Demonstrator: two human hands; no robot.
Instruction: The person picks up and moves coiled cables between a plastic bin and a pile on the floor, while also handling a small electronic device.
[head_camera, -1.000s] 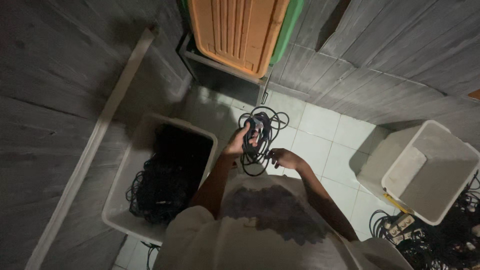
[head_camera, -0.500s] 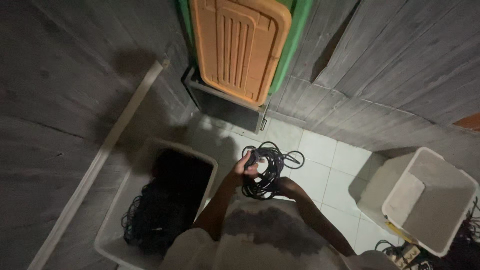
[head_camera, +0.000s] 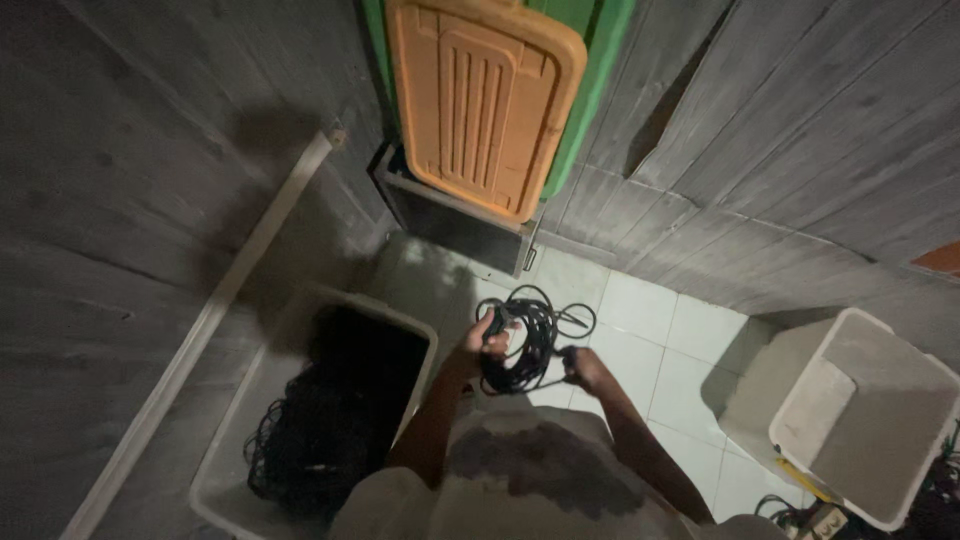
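over the white tile floor (head_camera: 640, 310), hemmed by grey plank walls (head_camera: 800, 150), there's a strip of open tile between the left bin (head_camera: 225, 470) full of dark cables and the empty right bin (head_camera: 870, 420). an orange lid (head_camera: 480, 100) leans on the wall ahead. the left hand (head_camera: 483, 337) is curled tight round a black cable coil (head_camera: 530, 340); the right hand (head_camera: 585, 365) pinches its lower loop, chest-high above the tiles.

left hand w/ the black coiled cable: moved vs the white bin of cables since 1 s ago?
Cannot tell: the head camera itself shifted. The left hand holds the black coiled cable just right of the white plastic bin, much as before.
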